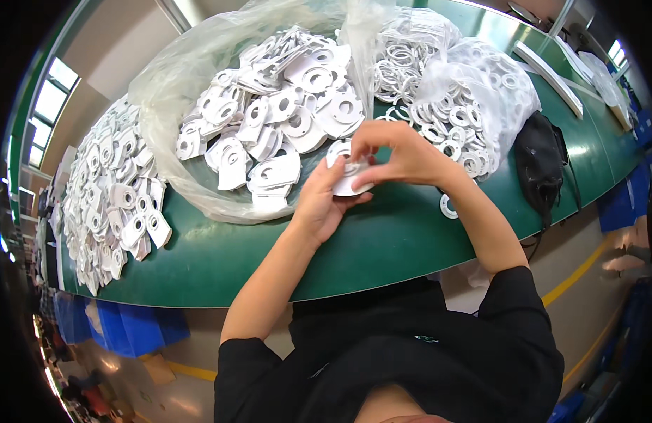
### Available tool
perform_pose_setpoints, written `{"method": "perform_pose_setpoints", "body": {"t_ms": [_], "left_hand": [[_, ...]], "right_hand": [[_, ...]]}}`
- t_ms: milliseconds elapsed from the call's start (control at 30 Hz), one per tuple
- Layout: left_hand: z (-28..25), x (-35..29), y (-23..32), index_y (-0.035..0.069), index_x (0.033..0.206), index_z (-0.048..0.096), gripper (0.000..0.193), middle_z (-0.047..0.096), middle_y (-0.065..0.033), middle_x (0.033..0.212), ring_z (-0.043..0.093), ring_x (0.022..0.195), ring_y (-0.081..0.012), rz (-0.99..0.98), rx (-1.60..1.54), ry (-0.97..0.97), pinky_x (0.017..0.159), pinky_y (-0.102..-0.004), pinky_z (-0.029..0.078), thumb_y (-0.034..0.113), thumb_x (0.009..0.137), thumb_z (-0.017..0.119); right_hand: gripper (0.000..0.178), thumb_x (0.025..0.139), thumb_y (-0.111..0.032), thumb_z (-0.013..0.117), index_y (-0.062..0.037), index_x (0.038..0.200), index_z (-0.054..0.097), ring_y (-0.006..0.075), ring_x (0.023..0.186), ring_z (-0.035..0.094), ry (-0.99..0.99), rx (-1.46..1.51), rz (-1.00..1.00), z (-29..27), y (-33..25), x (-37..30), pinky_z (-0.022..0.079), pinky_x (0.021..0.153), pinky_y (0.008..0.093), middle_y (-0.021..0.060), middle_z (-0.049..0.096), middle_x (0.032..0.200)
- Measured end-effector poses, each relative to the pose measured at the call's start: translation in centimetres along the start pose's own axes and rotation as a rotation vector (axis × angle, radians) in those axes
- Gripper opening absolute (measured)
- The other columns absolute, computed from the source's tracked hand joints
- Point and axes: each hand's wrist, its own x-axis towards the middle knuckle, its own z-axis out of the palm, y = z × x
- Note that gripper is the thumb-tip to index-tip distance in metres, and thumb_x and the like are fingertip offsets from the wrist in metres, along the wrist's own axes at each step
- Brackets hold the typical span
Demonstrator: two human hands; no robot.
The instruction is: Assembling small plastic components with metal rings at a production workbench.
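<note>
My left hand is closed around a flat white plastic part with a round collar, held just above the table near its middle. Over the same part, my right hand arches with thumb and fingers pinched at the collar. Its fingertips cover some of the collar, and whether a separate ring lies under them cannot be made out. Behind my left hand, a big open clear plastic bag holds a heap of similar white parts. Just beyond my right hand, white rings spill from clear bags.
A large pile of white parts covers the left end of the green table. One loose ring lies near my right forearm. A black bag rests at the right edge, with a long white strip behind it.
</note>
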Motion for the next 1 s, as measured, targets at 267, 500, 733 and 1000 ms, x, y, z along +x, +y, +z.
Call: {"method": "perform_pose_setpoints", "body": {"t_ms": [267, 500, 733, 1000], "left_hand": [[-0.1, 0.0, 0.7, 0.006, 0.124, 0.045, 0.038, 0.062, -0.0144, 0.111, 0.066, 0.089, -0.0253, 0.086, 0.011, 0.066, 0.059, -0.0303, 0.056, 0.035, 0.098, 0.045], [-0.4, -0.1, 0.8, 0.003, 0.123, 0.045, 0.038, 0.061, -0.0167, 0.112, 0.066, 0.091, -0.0261, 0.027, -0.086, -0.013, 0.062, -0.0305, 0.056, 0.030, 0.097, 0.047], [0.0, -0.2, 1.1, 0.000, 0.127, 0.039, 0.040, 0.059, -0.0174, 0.115, 0.066, 0.092, -0.0266, -0.033, 0.025, -0.017, 0.066, -0.0305, 0.058, 0.007, 0.088, 0.047], [0.2, 0.0, 1.1, -0.001, 0.128, 0.037, 0.047, 0.058, -0.0178, 0.115, 0.066, 0.093, -0.0278, 0.006, 0.039, -0.039, 0.067, -0.0305, 0.058, 0.000, 0.081, 0.043]], "right_hand": [[0.021, 0.076, -0.022, 0.074, -0.0036, 0.082, 0.066, 0.0290, 0.067, 0.060, 0.301, -0.644, 0.196, 0.2, 5.5, -1.2, 0.047, 0.064, 0.0374, 0.0106, 0.064, 0.076], [0.015, 0.081, -0.014, 0.066, -0.0003, 0.085, 0.068, 0.0195, 0.066, 0.060, 0.406, -0.356, 0.370, -2.2, 5.0, -0.5, 0.047, 0.064, 0.0312, 0.0106, 0.064, 0.073], [0.018, 0.095, -0.016, 0.056, -0.0014, 0.104, 0.061, 0.0072, 0.078, 0.058, 0.797, 0.658, 0.381, -4.8, 5.0, -0.1, 0.049, 0.069, 0.0172, 0.0058, 0.066, 0.097], [0.020, 0.094, -0.010, 0.057, -0.0004, 0.112, 0.057, 0.0113, 0.089, 0.060, 0.731, 1.223, 0.269, -4.3, 7.4, -0.4, 0.053, 0.078, 0.0209, 0.0098, 0.063, 0.108]]}}
